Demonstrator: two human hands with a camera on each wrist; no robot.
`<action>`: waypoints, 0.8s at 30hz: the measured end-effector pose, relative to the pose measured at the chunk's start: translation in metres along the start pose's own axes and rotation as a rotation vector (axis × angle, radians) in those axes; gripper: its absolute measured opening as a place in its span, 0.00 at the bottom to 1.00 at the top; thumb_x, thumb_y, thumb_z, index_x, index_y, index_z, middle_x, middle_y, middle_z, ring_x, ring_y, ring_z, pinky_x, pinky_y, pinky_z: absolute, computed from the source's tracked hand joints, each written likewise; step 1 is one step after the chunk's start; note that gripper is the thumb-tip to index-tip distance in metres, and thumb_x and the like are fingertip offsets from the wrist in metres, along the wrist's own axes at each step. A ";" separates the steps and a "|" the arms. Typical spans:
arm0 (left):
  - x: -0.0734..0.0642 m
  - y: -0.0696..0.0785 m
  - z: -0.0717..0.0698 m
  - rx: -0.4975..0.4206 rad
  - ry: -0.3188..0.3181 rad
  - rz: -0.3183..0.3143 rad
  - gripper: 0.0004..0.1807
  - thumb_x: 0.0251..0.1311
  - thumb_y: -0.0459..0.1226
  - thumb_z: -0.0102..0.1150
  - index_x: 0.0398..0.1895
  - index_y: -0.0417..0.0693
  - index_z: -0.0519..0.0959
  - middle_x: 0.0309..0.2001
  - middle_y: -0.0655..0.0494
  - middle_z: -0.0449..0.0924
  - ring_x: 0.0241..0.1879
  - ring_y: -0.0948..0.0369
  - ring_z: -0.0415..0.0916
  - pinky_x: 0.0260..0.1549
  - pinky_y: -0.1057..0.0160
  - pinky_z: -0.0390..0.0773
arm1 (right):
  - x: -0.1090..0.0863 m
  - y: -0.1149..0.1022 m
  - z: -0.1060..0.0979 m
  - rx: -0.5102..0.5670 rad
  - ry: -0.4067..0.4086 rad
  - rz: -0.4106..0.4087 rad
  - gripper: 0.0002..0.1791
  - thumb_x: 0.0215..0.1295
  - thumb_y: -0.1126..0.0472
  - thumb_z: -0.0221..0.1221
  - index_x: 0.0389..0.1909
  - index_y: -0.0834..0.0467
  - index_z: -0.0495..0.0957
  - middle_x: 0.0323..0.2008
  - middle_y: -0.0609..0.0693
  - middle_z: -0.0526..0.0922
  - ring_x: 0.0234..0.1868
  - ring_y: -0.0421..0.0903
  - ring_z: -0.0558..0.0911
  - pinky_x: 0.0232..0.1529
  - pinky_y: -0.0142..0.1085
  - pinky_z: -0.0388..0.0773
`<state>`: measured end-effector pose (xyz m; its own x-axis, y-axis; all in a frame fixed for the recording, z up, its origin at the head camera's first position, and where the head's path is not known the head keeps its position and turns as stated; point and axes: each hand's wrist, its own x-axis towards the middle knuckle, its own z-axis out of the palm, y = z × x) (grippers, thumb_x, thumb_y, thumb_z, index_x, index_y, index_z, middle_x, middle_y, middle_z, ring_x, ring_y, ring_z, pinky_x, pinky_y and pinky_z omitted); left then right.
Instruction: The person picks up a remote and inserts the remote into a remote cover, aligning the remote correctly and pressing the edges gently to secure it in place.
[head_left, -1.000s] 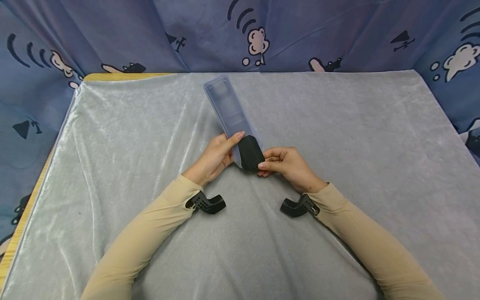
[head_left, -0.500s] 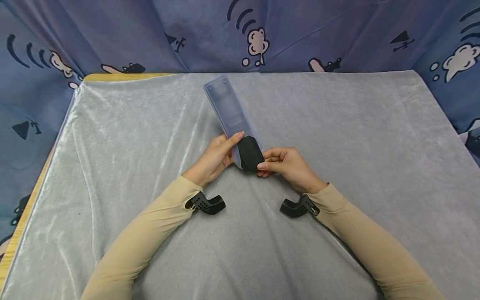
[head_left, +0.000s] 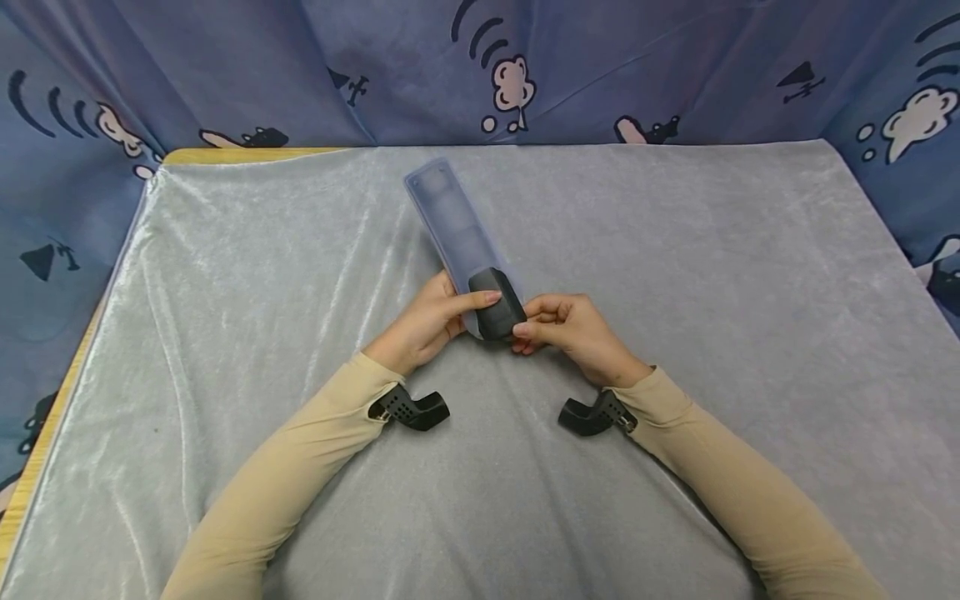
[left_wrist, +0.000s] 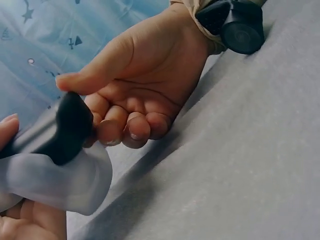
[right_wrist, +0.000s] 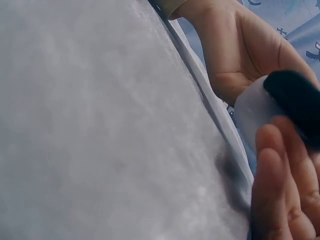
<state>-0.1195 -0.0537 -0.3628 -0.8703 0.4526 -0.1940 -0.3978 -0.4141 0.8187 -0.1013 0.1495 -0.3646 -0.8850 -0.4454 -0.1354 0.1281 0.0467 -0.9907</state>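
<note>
My left hand (head_left: 427, 321) grips the near end of a long translucent plastic case (head_left: 453, 221), its thumb lying across a dark, smooth block-like piece (head_left: 501, 319). This black piece sits on the case's near end and does not reach the far half. My right hand (head_left: 573, 329) pinches the black piece's lower right corner between thumb and fingers. In the left wrist view the black piece (left_wrist: 72, 125) stands over the case's rounded, milky end (left_wrist: 75, 187). The left hand's supporting fingers (left_wrist: 35, 220) are under the case there. The exact kind of the held item cannot be told.
A grey velvet cloth (head_left: 675, 250) covers the table, with creases on the left. A yellow table edge (head_left: 247, 155) shows at the back left. Blue printed curtains (head_left: 420, 75) hang behind and at the sides. Black wrist mounts (head_left: 420, 412) sit on both wrists.
My left thumb has moved from the upper edge of the black piece onto its top. The case has shifted slightly, its far end dipping a little nearer. My right hand has hardly moved.
</note>
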 end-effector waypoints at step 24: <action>-0.003 0.004 0.002 -0.142 -0.103 -0.060 0.16 0.65 0.21 0.39 0.57 0.31 0.62 0.46 0.48 0.76 0.45 0.58 0.78 0.44 0.64 0.79 | -0.001 -0.001 0.000 0.065 0.162 -0.145 0.07 0.58 0.77 0.58 0.33 0.64 0.79 0.26 0.51 0.82 0.26 0.44 0.82 0.33 0.36 0.82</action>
<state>-0.1182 -0.0554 -0.3580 -0.8124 0.5551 -0.1784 -0.4916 -0.4875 0.7216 -0.1001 0.1499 -0.3631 -0.9560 -0.2933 0.0026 0.0181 -0.0680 -0.9975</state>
